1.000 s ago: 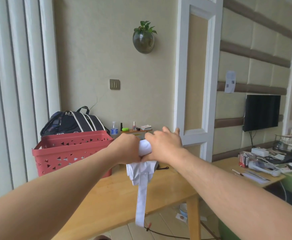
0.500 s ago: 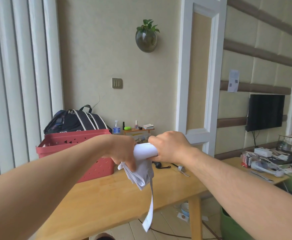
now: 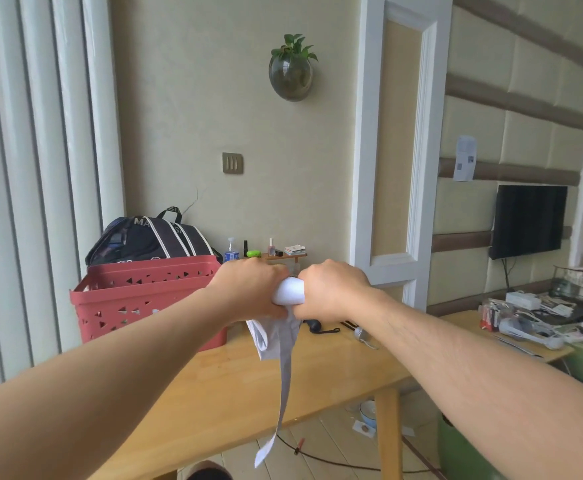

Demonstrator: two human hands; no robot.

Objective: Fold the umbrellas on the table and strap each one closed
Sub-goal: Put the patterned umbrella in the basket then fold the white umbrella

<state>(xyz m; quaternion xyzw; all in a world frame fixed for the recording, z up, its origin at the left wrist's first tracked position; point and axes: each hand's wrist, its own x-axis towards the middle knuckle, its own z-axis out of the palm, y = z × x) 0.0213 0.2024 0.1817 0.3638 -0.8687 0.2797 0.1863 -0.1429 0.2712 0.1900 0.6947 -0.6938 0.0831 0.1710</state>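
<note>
- White fabric of the umbrella [image 3: 288,292] showed only as a rounded bundle between the two hands; most of its length was hidden inside the fists, and its handle could not be made out.
- The left hand [image 3: 250,291] made a closed grip, fingers curled round the umbrella's left part, thumb underneath.
- The right hand [image 3: 335,289] gripped the other end the same way, knuckles up, fingers wrapped out of sight.
- Loose canopy folds hung below the hands, and the long white strap [image 3: 283,386] dangled unfastened from them, past the near edge of the desk [image 3: 234,386], its tip below the desk top.
- The umbrella was held in the air above the wooden desk, in front of the red basket [image 3: 137,299] that stood at the desk's far left.
- A dark backpack [image 3: 151,237] sat behind the basket; white letters "MA" could be read on it, the rest cut off by straps.
- A small black object with a loop [image 3: 317,326] lay on the desk just right of the umbrella, partly covered by the right wrist.
</note>
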